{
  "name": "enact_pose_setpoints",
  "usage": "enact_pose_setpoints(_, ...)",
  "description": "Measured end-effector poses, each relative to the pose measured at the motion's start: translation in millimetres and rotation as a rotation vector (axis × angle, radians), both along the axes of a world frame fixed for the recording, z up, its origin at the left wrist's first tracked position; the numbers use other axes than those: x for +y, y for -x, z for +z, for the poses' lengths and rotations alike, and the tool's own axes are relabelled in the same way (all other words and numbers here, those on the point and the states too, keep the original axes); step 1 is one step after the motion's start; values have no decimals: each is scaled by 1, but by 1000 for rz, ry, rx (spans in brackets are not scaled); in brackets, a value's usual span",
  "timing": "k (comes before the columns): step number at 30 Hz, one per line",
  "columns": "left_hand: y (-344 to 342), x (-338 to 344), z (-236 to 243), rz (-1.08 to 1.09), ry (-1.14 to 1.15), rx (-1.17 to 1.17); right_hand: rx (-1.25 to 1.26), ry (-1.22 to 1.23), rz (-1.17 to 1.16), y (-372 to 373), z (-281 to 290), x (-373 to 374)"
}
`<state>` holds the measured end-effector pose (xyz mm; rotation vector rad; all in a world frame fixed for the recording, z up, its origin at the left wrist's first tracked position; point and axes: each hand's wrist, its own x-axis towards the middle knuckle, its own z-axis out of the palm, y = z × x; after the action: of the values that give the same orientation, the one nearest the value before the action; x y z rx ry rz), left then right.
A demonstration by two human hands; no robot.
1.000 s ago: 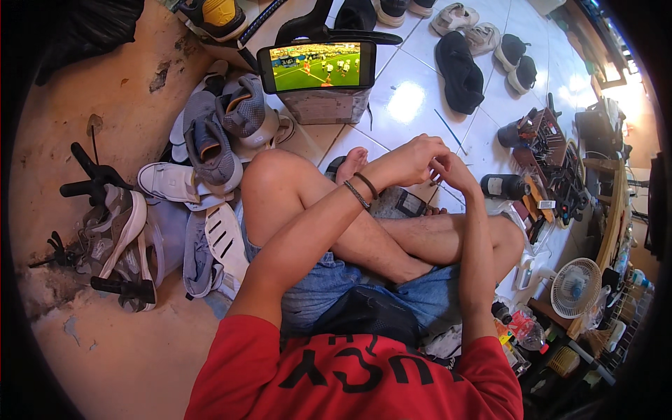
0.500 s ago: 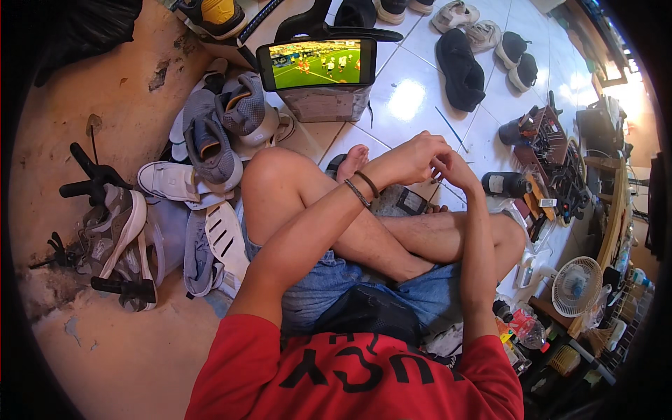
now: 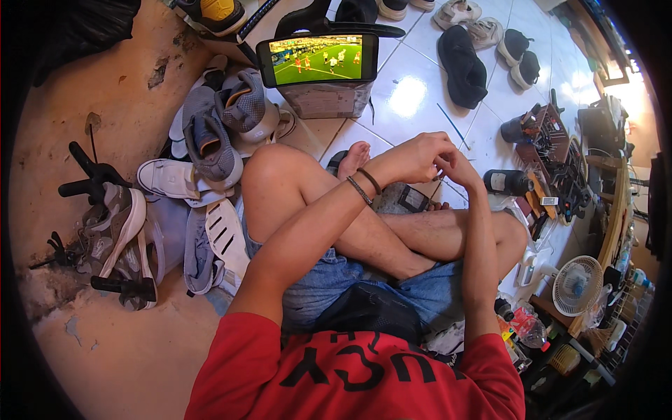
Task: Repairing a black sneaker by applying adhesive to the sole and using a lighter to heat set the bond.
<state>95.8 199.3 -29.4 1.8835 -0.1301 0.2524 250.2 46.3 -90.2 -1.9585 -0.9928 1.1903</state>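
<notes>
Left hand: the left hand [image 3: 413, 155] is up over the crossed legs, fingers curled in and pinched toward the other hand; what they grip is too small to tell.
Right hand: the right hand [image 3: 456, 168] meets it, fingertips touching the left's, curled tight; whether anything sits between them cannot be told.
Wrist: two dark bracelets [image 3: 365, 185] ring the left forearm, just behind the hand.
Under the hands: a dark shoe [image 3: 409, 198] lies on the floor between the shins, right below the joined hands, partly hidden.
Left side: a heap of grey sneakers [image 3: 210, 136] and white soles crowds against the raised knee, filling the floor up to the tan wall.
Ahead: a phone [image 3: 318, 59] showing a green pitch stands propped on a box [image 3: 325, 99]; bare white tiles [image 3: 409, 98] open up just beyond the hands.
Right side: a dark bottle [image 3: 507, 183] lies near the right knee, a tool rack [image 3: 553, 143] behind it, a small white fan [image 3: 577, 285] close to the right edge.
</notes>
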Motion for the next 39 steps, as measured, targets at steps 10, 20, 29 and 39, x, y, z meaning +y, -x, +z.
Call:
enact_pose_setpoints(10, 0, 0, 2, 12, -15, 3, -48, 31, 42, 0, 5, 1)
enact_pose_setpoints(20, -1, -1, 1, 1, 16, 31, -49, -42, 57, -1, -5, -2)
enact_pose_setpoints(29, -1, -2, -3, -10, 73, 69, -19, 7, 54, -10, -16, -3)
enact_pose_setpoints(39, -3, -2, -1, -8, -3, 72, 79, -2, -16, -6, -8, -2)
